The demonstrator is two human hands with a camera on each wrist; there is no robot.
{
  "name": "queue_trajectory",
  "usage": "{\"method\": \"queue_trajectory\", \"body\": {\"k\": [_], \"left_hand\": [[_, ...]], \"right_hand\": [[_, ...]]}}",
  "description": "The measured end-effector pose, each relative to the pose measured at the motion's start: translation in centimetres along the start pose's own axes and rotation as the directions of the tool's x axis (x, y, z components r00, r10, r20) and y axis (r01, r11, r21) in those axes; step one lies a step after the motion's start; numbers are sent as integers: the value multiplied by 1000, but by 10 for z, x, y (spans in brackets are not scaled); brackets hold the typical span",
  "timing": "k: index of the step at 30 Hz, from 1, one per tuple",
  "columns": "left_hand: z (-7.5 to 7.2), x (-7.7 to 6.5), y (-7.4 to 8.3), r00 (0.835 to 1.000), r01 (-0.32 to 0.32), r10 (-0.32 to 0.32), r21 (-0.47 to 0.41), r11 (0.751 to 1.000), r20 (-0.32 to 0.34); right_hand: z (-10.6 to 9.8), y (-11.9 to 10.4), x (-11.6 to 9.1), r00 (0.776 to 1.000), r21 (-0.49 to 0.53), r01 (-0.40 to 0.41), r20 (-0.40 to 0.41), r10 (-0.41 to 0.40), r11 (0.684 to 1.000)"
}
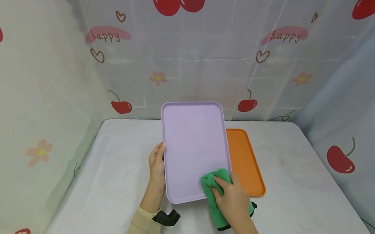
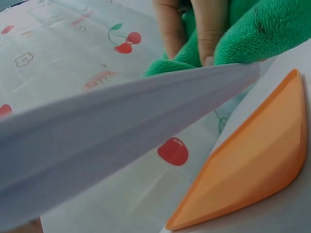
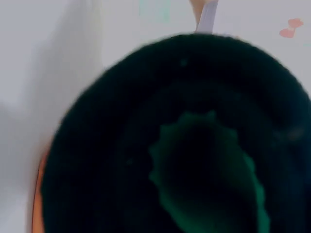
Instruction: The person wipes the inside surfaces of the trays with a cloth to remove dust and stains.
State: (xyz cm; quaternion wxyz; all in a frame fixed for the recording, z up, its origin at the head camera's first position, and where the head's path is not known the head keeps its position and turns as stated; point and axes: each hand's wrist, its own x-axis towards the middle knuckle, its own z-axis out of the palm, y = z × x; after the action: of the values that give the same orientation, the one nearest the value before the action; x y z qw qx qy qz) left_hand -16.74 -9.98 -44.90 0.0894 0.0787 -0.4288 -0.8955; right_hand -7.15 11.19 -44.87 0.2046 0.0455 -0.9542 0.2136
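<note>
My left hand (image 1: 158,164) grips a lilac rectangular tray (image 1: 194,145) by its left edge, thumb on the rim, and holds it tilted up above the table. In my right hand (image 1: 234,199) is a bunched green cloth (image 1: 215,191) with dark edging, pressed on the tray's lower right corner. The left wrist view shows the tray (image 2: 121,116) edge-on, with fingers (image 2: 210,34) in the cloth (image 2: 272,34) over its far edge. A hanging fold of cloth (image 3: 82,145), dark and close, fills most of the right wrist view.
An orange tray (image 1: 243,161) lies on the white table (image 1: 297,191) to the right, partly hidden behind the lilac tray. Curtains (image 1: 202,68) printed with cherries, flowers and "happy" hang at the back and both sides of the table.
</note>
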Motion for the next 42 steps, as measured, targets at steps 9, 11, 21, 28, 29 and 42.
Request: {"method": "queue_trajectory", "body": {"k": [9, 11, 21, 28, 29, 42], "left_hand": [[-1, 1, 1, 1000, -8, 8, -10, 1000, 15], [-1, 1, 1, 1000, -13, 13, -11, 1000, 17], [-4, -2, 3, 999, -32, 32, -3, 999, -5], [-16, 7, 9, 996, 31, -32, -11, 999, -83], [-20, 10, 11, 994, 51, -52, -11, 999, -98], [-82, 29, 46, 957, 205, -171, 131, 970, -235]], "right_hand": [[0, 29, 6, 977, -104, 102, -178, -120, 989], [3, 33, 7, 962, -129, 137, -220, -163, 982], [5, 41, 14, 927, -139, 133, -332, -173, 981], [-10, 58, 29, 911, -83, 29, -408, -61, 996], [-15, 64, 32, 909, -73, 10, -414, -39, 997], [-70, 156, 53, 932, -23, -296, -225, 283, 955]]}}
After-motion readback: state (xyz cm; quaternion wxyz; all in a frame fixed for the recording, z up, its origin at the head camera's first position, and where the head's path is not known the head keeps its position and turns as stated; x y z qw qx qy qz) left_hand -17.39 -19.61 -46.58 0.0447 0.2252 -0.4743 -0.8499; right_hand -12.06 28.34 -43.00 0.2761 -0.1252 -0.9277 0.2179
